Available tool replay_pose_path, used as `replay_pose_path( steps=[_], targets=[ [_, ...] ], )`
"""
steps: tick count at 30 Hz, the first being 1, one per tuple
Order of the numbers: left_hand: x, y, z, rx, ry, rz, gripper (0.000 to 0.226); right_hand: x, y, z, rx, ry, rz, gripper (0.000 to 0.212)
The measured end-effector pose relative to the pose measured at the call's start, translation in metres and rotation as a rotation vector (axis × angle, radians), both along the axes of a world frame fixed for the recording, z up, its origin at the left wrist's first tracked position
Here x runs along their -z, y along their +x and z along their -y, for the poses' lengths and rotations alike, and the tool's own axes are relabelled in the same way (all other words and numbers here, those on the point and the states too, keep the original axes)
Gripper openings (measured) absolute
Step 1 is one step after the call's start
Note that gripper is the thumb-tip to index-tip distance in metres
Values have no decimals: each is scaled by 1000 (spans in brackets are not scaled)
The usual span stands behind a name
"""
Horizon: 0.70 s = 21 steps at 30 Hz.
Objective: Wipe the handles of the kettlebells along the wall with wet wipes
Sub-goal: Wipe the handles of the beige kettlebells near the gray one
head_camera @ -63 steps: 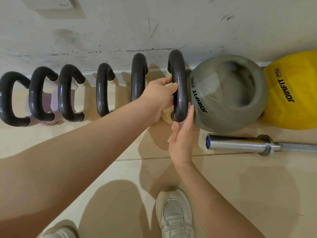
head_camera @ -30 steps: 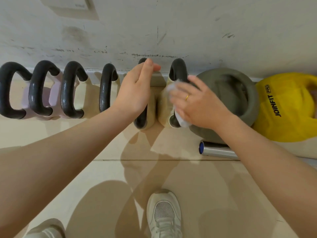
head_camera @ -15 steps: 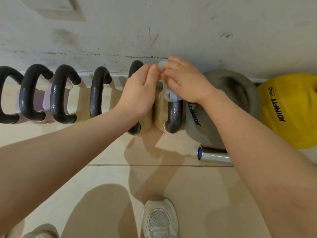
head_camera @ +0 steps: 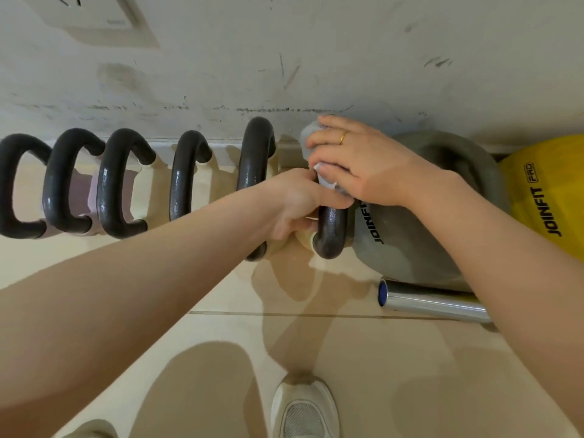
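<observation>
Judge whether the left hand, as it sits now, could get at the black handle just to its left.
Probably yes. The left hand holds the handle being wiped, and the neighbouring black handle stands right beside it along the wall with nothing between them. Only the left forearm crosses that handle's lower end.

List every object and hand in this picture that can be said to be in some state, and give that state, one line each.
right hand: wraps the wet wipe over the top of a handle
wet wipe: bunched round that handle
wiped handle: black, upright, lower part bare
left hand: fingers curled at that handle, steadying it
other black handles: upright, untouched
grey kettlebell: on the floor
yellow kettlebell: on the floor
steel bar: lying flat
</observation>
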State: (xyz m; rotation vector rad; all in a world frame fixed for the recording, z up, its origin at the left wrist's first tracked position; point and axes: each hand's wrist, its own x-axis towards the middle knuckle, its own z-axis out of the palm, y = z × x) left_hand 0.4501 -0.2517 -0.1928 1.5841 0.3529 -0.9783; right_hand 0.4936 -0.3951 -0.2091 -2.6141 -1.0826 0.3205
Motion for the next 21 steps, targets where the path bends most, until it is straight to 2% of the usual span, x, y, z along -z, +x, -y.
replay_pose_path(
  steps=[6, 8, 10, 13, 15, 16, 18, 21],
  targets=[
    [8, -13, -4, -66, -64, 19, 38, 3, 17, -18, -13, -46, 32, 38],
    [10, -18, -7, -77, -80, -2, 39, 1, 26, -25, 45, -49, -64, 32],
    [11, -24, -10, -76, -98, -19, 36, 3, 37, -28, 238, 42, -264, 28],
    [14, -31, -15, -78, -98, -20, 38, 11, 32, -36, 756, 425, -574, 18],
    [13, -34, -18, -67, -100, -11, 39, 15, 23, -44, 1049, 653, -700, 24],
    [12, -33, -19, -59, -102, -5, 38, 14, 20, -48, 1153, 705, -759, 28],
    [10, -34, -21, -60, -102, 7, 37, 8, 16, -58, 1279, 709, -849, 35],
    [10, -35, -23, -81, -101, 27, 37, -8, 4, -68, 1259, 656, -847, 34]
  ],
)
